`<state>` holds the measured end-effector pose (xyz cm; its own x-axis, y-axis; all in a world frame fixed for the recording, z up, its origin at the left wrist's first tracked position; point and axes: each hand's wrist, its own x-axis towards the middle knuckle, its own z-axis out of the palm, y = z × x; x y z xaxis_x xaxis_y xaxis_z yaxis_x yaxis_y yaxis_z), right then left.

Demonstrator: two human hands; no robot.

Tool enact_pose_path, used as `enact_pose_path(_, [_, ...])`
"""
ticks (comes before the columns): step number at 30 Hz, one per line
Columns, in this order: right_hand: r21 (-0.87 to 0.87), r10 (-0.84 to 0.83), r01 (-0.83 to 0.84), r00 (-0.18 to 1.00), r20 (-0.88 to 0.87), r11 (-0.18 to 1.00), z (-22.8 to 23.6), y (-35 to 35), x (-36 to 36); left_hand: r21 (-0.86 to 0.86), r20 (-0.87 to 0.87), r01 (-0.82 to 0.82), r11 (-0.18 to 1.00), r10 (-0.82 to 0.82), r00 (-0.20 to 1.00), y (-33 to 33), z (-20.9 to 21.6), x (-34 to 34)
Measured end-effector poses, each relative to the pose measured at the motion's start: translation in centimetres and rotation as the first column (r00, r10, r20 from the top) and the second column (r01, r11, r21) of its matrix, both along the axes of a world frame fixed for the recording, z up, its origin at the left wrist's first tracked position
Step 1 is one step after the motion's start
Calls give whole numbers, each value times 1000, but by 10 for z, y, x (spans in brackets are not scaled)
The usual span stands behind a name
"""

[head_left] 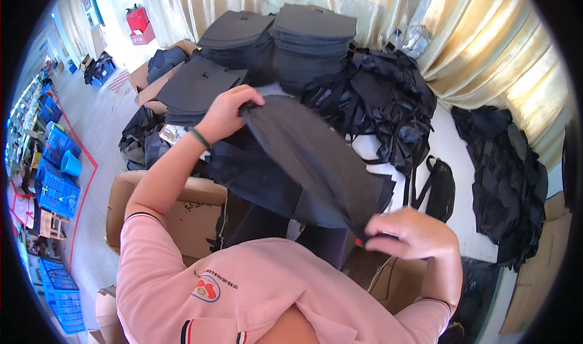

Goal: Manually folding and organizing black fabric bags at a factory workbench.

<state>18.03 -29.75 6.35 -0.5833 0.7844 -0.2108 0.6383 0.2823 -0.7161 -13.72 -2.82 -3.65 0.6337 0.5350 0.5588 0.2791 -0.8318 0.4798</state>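
A black fabric piece (310, 153) is stretched slantwise in front of me, from upper left to lower right. My left hand (232, 108) grips its far left corner, with the fingers closed over the edge. At the opposite, nearer corner, my right hand (414, 233) pinches the gathered cloth. A tiny red and green spot shows beside the right fingertips; I cannot make out what it is. Below the raised cloth lies more dark fabric (252, 177), partly covered by it.
Stacks of dark flat panels (314, 25) stand at the back of the white table (466, 222). Heaps of black cloth pieces (395, 95) lie to their right, with another pile (507, 180) at the far right. An open cardboard box (194, 225) is near my left elbow. Blue crates (59, 189) line the floor leftward.
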Motion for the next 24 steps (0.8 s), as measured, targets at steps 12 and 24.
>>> enact_pose_path(12, [-190,-488,492,870,70,850,-109,10,92,-377,-682,-164,911,-153,715,12,-40,-83])
enact_pose_path(24, [605,-657,331,596,461,724,-204,68,88,-258,-824,-358,898,-11,567,63,-113,-66])
